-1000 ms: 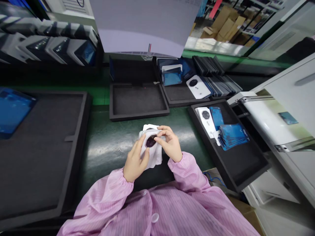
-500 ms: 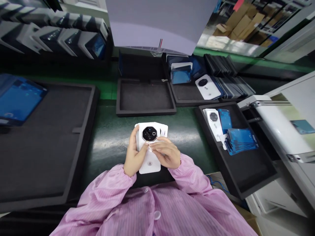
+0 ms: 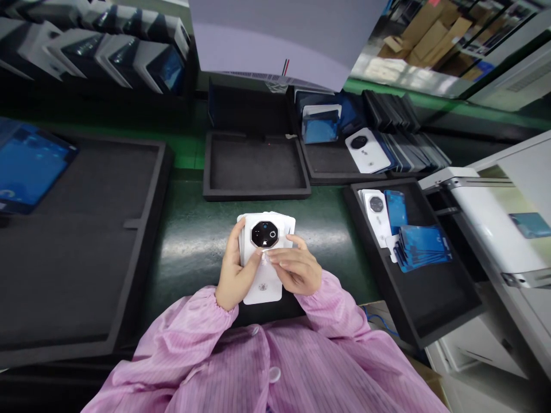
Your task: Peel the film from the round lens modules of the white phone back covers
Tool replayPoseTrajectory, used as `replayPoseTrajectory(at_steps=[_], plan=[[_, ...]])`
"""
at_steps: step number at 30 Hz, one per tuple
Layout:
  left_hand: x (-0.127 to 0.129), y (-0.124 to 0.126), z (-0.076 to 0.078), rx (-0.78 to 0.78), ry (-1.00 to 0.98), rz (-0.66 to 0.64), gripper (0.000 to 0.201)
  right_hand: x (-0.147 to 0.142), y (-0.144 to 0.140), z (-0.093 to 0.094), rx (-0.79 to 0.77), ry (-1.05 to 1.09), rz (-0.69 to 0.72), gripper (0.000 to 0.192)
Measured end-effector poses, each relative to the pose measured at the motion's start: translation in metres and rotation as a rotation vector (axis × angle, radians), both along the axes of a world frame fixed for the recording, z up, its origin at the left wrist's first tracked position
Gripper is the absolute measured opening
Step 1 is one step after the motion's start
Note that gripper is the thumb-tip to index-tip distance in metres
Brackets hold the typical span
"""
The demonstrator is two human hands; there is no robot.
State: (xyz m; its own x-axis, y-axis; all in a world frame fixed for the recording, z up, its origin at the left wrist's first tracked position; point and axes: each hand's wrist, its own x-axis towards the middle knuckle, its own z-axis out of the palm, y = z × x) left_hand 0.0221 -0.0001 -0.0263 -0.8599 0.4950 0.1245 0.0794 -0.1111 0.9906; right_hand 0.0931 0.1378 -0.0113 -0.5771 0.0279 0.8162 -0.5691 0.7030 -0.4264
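Observation:
A small stack of white phone back covers (image 3: 263,287) is upright in front of me, the top one showing a black octagonal camera module (image 3: 264,234). My left hand (image 3: 233,276) grips the stack along its left edge, thumb across the front. My right hand (image 3: 297,268) rests on the stack's right side, fingertips pinching at the cover's middle just under the camera module. Both wrists wear pink sleeves.
An empty black foam tray (image 3: 256,166) lies beyond my hands. Another black tray (image 3: 434,287) at right holds white covers (image 3: 374,215) and blue film sheets (image 3: 422,244). A large black tray (image 3: 77,241) fills the left. A white machine (image 3: 495,218) stands at far right.
One second ago my right fingers were on the camera module with the stack tilted. The stack is now upright, and my right hand has dropped to below the module.

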Motion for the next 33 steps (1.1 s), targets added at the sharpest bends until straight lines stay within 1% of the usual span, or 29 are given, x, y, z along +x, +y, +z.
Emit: replayPoseTrajectory(at_steps=[6,10,12,13,15,16,17,19,21,23,24,25,26,28,30,32,33], plan=[[0.001,0.001,0.001,0.008,-0.050,-0.020,0.059,0.000,0.002,0.002,0.012,-0.024,-0.096,0.025],[0.003,0.001,0.002,0.009,-0.089,-0.031,0.059,0.001,0.004,0.001,0.041,-0.082,-0.237,0.024],[0.003,0.001,0.003,0.009,-0.116,-0.044,0.059,0.001,0.004,-0.001,0.017,-0.141,-0.318,0.027],[0.003,0.001,0.003,0.011,-0.126,-0.052,0.059,0.000,0.004,-0.001,-0.010,-0.183,-0.342,0.034],[0.004,0.002,0.004,0.017,-0.139,-0.061,0.058,0.000,0.004,-0.002,-0.097,-0.294,-0.339,0.057],[0.004,0.002,0.004,0.017,-0.144,-0.062,0.059,0.000,0.004,-0.002,-0.158,-0.358,-0.313,0.066],[0.005,0.003,0.003,0.019,-0.153,-0.064,0.059,-0.001,0.005,-0.002,-0.229,-0.418,-0.278,0.070],[0.005,0.003,0.002,0.024,-0.176,-0.065,0.059,0.000,0.011,-0.002,-0.398,-0.489,-0.221,0.063],[0.003,0.004,0.002,0.030,-0.188,-0.039,0.056,0.000,0.023,-0.002,-0.610,-0.445,-0.220,0.053],[0.001,0.003,0.002,0.049,-0.204,0.011,0.055,0.001,0.041,-0.004,-0.814,-0.304,-0.296,0.048],[-0.001,0.003,0.004,0.062,-0.223,0.043,0.057,0.001,0.050,-0.005,-0.876,-0.235,-0.339,0.049],[-0.002,0.002,0.007,0.078,-0.259,0.072,0.058,0.001,0.058,-0.006,-0.899,-0.192,-0.371,0.049],[-0.002,0.001,0.010,0.092,-0.306,0.103,0.060,0.002,0.063,-0.007,-0.885,-0.183,-0.388,0.049],[-0.002,-0.001,0.018,0.095,-0.415,0.163,0.064,0.005,0.064,-0.010,-0.788,-0.264,-0.373,0.046],[0.000,-0.002,0.026,0.047,-0.492,0.214,0.068,0.006,0.053,-0.016,-0.686,-0.383,-0.358,0.041],[0.001,-0.002,0.032,-0.045,-0.535,0.201,0.070,0.002,0.038,-0.023,-0.584,-0.456,-0.399,0.041],[0.002,-0.002,0.035,-0.090,-0.530,0.195,0.070,-0.001,0.031,-0.027,-0.501,-0.503,-0.418,0.044]])
